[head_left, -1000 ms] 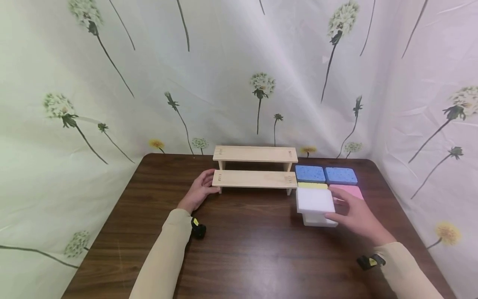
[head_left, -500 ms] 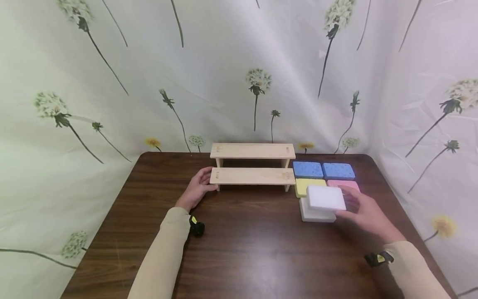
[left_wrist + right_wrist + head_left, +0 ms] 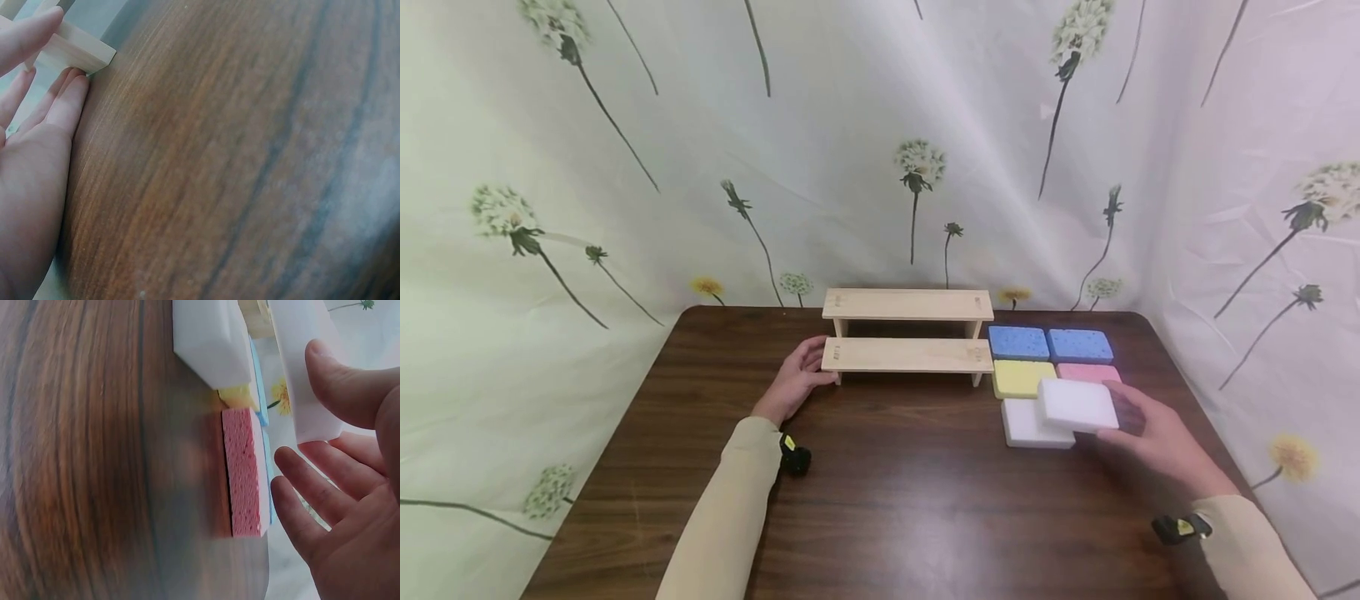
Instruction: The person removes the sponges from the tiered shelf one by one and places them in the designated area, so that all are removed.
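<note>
In the head view my right hand (image 3: pixel 1168 442) pinches a white melamine sponge (image 3: pixel 1078 405) by its right end, thumb in front and fingers behind. The held sponge is raised, overlapping a second white sponge (image 3: pixel 1030 423) on the table and the near edge of a pink sponge (image 3: pixel 1088 372). The right wrist view shows a gap between the held sponge (image 3: pixel 306 369) and the pink sponge (image 3: pixel 244 472) lower down. My left hand (image 3: pixel 793 379) holds the left end of a two-tier wooden shelf (image 3: pixel 910 356), its thumb at the front and its fingers at the side.
Two blue sponges (image 3: pixel 1018 342) lie behind a yellow sponge (image 3: pixel 1024 379) and the pink one, close to the shelf's right end. Everything stands on a brown wood-grain table (image 3: pixel 880 500). A dandelion-patterned curtain (image 3: pixel 850 167) hangs right behind the table's back edge.
My right hand has moved right with the white sponge, uncovering the yellow sponge and more of the other white one. The left hand stays at the shelf. The head view has shifted slightly.
</note>
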Action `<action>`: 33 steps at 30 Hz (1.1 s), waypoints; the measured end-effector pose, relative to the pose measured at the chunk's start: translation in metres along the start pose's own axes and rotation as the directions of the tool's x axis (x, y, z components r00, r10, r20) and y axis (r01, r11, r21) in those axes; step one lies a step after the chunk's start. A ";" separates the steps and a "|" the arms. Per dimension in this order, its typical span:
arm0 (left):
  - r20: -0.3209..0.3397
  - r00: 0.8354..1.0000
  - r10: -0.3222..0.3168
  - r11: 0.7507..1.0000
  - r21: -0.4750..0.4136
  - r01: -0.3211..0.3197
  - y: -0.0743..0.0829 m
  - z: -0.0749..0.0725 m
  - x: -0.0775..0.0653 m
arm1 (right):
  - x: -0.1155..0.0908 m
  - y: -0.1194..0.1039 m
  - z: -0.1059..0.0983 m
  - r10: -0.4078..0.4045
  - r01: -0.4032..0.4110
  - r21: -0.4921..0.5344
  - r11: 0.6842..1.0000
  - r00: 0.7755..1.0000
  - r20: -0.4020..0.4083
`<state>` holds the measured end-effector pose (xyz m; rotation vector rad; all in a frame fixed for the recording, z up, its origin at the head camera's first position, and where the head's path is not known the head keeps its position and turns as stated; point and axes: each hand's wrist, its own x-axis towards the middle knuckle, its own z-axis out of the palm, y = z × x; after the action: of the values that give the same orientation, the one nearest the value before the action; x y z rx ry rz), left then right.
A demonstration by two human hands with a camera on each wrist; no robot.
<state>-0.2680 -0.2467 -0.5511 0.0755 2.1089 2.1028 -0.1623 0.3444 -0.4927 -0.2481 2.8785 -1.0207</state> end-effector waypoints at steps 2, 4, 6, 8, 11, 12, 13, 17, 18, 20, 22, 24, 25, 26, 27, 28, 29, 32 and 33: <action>0.004 1.000 0.002 1.000 0.005 -0.002 0.000 0.000 0.000 | -0.002 0.002 -0.002 0.010 -0.010 -0.004 1.000 1.000 0.003; 0.003 1.000 0.001 1.000 0.004 -0.001 0.000 0.000 0.000 | -0.004 0.004 -0.004 0.016 -0.016 0.000 1.000 1.000 0.005; 0.006 1.000 0.001 1.000 0.008 -0.001 0.000 0.000 -0.001 | -0.005 0.007 -0.005 0.013 -0.013 0.003 1.000 1.000 0.002; 0.005 1.000 -0.003 1.000 0.007 0.002 0.001 0.000 -0.001 | -0.006 0.011 -0.006 0.002 -0.002 -0.001 1.000 1.000 -0.012; 0.005 1.000 -0.007 1.000 0.007 0.007 0.000 0.000 -0.002 | -0.007 0.017 -0.006 -0.021 0.021 -0.004 1.000 0.999 -0.032; 0.003 1.000 -0.008 1.000 0.007 0.008 0.000 -0.001 -0.001 | -0.007 0.018 -0.006 -0.022 0.022 -0.001 1.000 0.999 -0.032; 0.003 1.000 -0.010 1.000 0.008 0.010 0.000 -0.001 -0.001 | -0.008 0.019 -0.006 -0.021 0.021 -0.003 1.000 0.999 -0.035; 0.008 1.000 -0.008 1.000 0.015 0.008 0.000 -0.001 0.000 | -0.010 0.022 -0.008 -0.017 0.017 0.002 1.000 0.999 -0.043; 0.009 1.000 -0.007 1.000 0.012 0.007 0.000 -0.001 0.001 | -0.011 0.023 -0.008 -0.021 0.021 0.005 1.000 0.999 -0.048; 0.011 1.000 -0.008 1.000 0.011 0.008 0.001 -0.001 0.000 | -0.012 0.027 -0.008 -0.041 0.041 0.001 0.999 0.997 -0.066; 0.010 1.000 -0.009 1.000 0.003 0.009 0.001 -0.001 -0.001 | -0.013 0.030 -0.008 -0.065 0.064 -0.009 0.998 0.995 -0.079; 0.010 1.000 -0.011 1.000 -0.003 0.011 0.001 -0.001 -0.001 | -0.014 0.034 -0.008 -0.085 0.083 -0.019 0.996 0.992 -0.092; 0.008 1.000 -0.013 1.000 -0.005 0.013 0.000 -0.001 -0.001 | -0.014 0.036 -0.008 -0.090 0.089 -0.023 0.996 0.991 -0.094; 0.009 1.000 -0.013 1.000 -0.006 0.013 0.000 -0.001 0.000 | -0.015 0.038 -0.008 -0.093 0.091 -0.028 0.995 0.991 -0.093; 0.011 1.000 -0.013 1.000 -0.007 0.013 0.000 -0.001 0.000 | -0.015 0.039 -0.008 -0.093 0.090 -0.032 0.995 0.992 -0.090; 0.006 1.000 -0.016 1.000 -0.011 0.016 0.000 -0.001 0.000 | -0.016 0.040 -0.008 -0.091 0.089 -0.035 0.995 0.992 -0.085; 0.005 1.000 -0.018 1.000 -0.011 0.018 0.000 0.000 0.000 | -0.016 0.041 -0.008 -0.085 0.082 -0.041 0.996 0.993 -0.078; 0.006 1.000 -0.016 1.000 -0.006 0.016 0.001 0.000 0.000 | -0.018 0.044 -0.008 -0.074 0.070 -0.052 0.996 0.995 -0.065; 0.003 1.000 -0.016 1.000 -0.009 0.016 0.001 0.000 0.000 | -0.018 0.045 -0.009 -0.076 0.072 -0.056 0.996 0.995 -0.065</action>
<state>-0.2683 -0.2468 -0.5502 0.0597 2.0910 2.1023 -0.1513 0.3874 -0.5141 -0.3327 2.9810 -0.9824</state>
